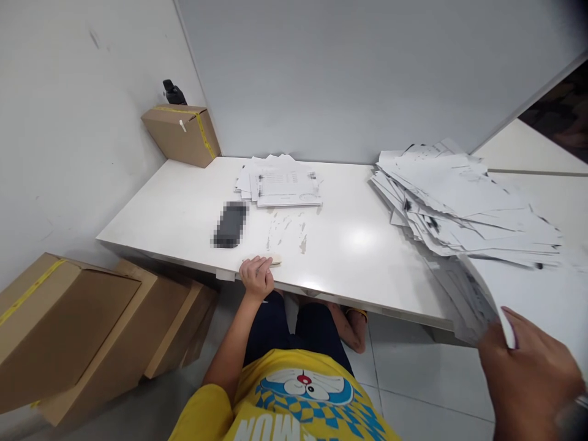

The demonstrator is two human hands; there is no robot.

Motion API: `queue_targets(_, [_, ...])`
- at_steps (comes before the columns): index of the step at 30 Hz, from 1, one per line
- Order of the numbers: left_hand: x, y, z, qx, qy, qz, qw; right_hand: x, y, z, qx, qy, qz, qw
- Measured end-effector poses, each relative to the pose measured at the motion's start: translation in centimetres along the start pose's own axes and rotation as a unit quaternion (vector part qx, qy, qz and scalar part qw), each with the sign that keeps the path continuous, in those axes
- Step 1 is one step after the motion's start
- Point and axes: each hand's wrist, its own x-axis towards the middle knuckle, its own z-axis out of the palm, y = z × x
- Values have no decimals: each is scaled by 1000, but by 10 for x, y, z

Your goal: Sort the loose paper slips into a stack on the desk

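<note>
My left hand (pixel 256 277) rests on the near edge of the white table (pixel 184 208), its fingers curled over the edge beside a small pale flat object (pixel 274 260). My right hand (pixel 528 373), low at the right, grips several printed sheets (pixel 463 294) that bend down off the table edge. Those sheets hang from a big, messy pile of papers (pixel 459 196) on the right of the table. A smaller stack of printed papers (pixel 282 182) lies at the back middle. A dark phone (pixel 230 225) lies flat left of centre.
A taped cardboard box (pixel 181 133) with a dark object (pixel 173 93) on top leans in the back left corner against the wall. Larger cardboard boxes (pixel 68 331) lie on the floor at the left. Scuffed patches (pixel 287 229) mark the tabletop.
</note>
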Motion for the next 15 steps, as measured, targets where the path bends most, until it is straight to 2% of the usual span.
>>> queue_targets(2, [1,0,0,6,19,19,1000,-1,-5,5,23,39,-12,999])
queue_targets(5, [5,1,0,2,34,37,999,-1,-1,18,38,84,-82,992])
queue_targets(7, [6,1,0,-7,36,40,999,-2,4,25,32,103,-133,985])
queue_targets(9, [7,1,0,-23,42,40,998,-6,6,29,23,110,-155,981])
queue_targets(15, [1,-2,4,-25,22,12,999,-9,16,31,-21,121,-98,988])
